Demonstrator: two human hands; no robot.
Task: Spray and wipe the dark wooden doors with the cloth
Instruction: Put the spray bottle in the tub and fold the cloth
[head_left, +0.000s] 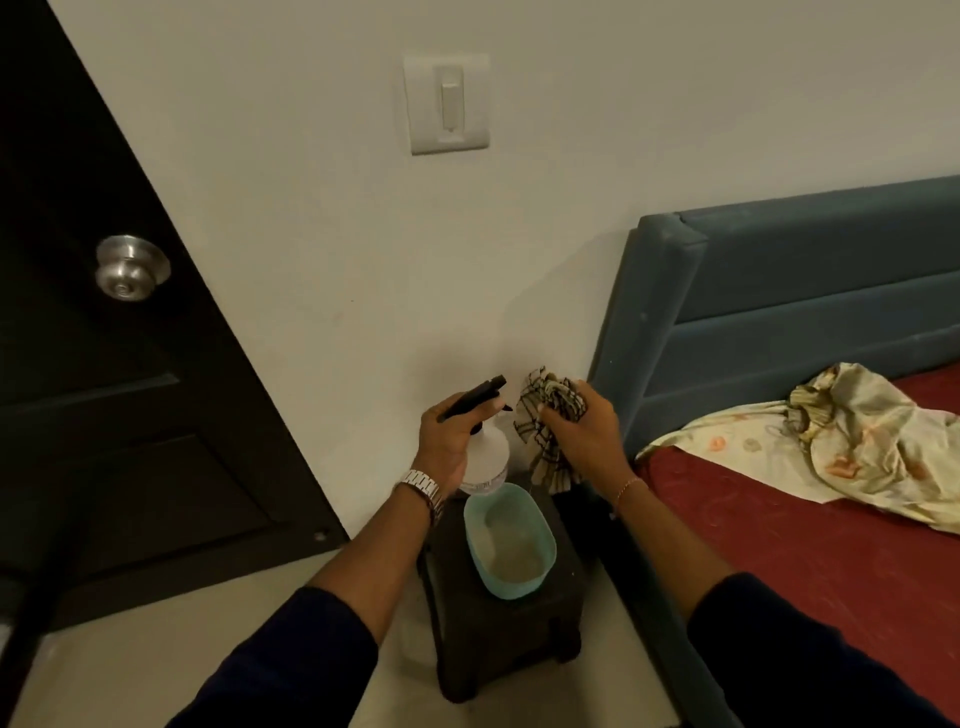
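The left grip (449, 434) is clenched round the neck of a spray bottle (485, 457), its fingers curled beneath the black trigger head, whose nozzle points up and to the right. The bottle's white body hangs below the hand, just above the far rim of a tub (511, 540). A metal watch (423, 488) sits on the left wrist. The right grip (582, 431) grasps a bunched checked cloth (545, 415), part of which sticks out above the fingers and part hangs below the palm; a thin bracelet (628, 488) circles that wrist. Hands are close together, cloth and nozzle near but apart. Below them, the pale blue tub, holding cloudy liquid, rests on a dark stool (498, 623) that stands on the light floor (156, 649) between wall and bed. The dark wooden door (104, 415) fills the left of the view, well apart from both hands, its silver knob (132, 267) near the door's edge. A switch (448, 104) is mounted on the white wall above the hands. To the right lies a bed (779, 519) with blue headboard, red sheet and a crumpled patterned fabric (857, 447).
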